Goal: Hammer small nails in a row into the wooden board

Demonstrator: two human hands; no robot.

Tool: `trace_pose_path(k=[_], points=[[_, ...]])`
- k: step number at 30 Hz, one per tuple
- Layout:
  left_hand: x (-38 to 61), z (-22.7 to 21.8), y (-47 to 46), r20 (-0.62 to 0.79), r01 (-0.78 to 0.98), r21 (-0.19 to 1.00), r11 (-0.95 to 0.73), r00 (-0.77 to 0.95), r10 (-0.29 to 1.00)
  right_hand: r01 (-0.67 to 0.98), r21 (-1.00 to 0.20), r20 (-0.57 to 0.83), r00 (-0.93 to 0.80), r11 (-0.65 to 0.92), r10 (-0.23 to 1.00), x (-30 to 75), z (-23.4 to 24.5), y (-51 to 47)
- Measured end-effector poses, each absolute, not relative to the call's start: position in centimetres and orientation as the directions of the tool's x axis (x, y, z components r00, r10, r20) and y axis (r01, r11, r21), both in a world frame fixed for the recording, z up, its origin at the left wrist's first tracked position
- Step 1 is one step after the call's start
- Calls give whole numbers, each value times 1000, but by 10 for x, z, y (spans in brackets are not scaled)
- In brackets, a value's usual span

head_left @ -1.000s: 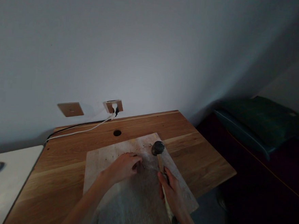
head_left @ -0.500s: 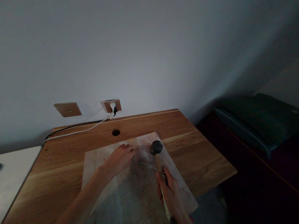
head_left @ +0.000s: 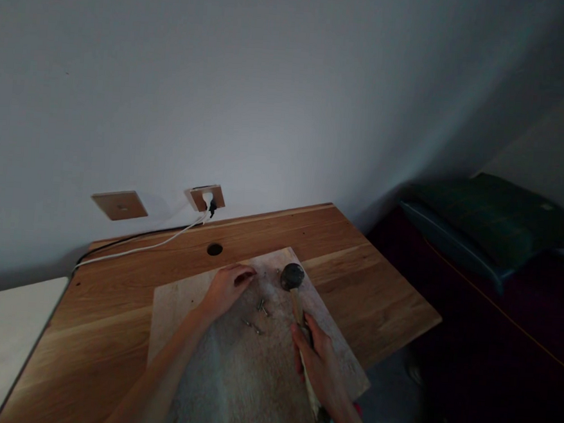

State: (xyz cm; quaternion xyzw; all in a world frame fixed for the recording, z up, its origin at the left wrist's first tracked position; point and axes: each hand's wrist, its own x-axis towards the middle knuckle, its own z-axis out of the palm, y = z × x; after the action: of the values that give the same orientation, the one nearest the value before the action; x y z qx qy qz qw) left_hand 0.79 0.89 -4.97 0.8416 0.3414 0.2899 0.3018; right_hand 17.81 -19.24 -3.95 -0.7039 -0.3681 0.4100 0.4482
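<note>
A pale worn board [head_left: 193,302] lies on the wooden desk [head_left: 345,267]. My right hand [head_left: 317,362] is wrapped round the wooden handle of a hammer, whose dark head [head_left: 291,276] rests on the board's far part. My left hand [head_left: 227,284] lies near the board's far edge, fingers curled together at the tips; what they pinch, if anything, is too small to see. Several small nails [head_left: 258,316] lie loose on the board between my hands.
A round cable hole [head_left: 214,249] is in the desk behind the board. A white cable [head_left: 149,247] runs to a wall socket [head_left: 207,198]; a second wooden plate [head_left: 119,204] is left of it. A white surface [head_left: 3,334] adjoins the desk's left side. A dark cushion [head_left: 484,219] lies at right.
My left hand has moved away from the nails toward the board's far edge, uncovering them. The hammer and my right hand have stayed nearly where they were.
</note>
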Motion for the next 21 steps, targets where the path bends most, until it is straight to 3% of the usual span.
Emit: trace_pose_path(k=[9, 21], points=[[7, -47, 7, 260, 442, 641, -627, 644, 719, 147, -928, -261, 396, -342, 880, 176, -38, -193], [7, -50, 9, 251, 429, 669, -607, 638, 728, 147, -943, -237, 331, -298, 913, 178, -32, -190]])
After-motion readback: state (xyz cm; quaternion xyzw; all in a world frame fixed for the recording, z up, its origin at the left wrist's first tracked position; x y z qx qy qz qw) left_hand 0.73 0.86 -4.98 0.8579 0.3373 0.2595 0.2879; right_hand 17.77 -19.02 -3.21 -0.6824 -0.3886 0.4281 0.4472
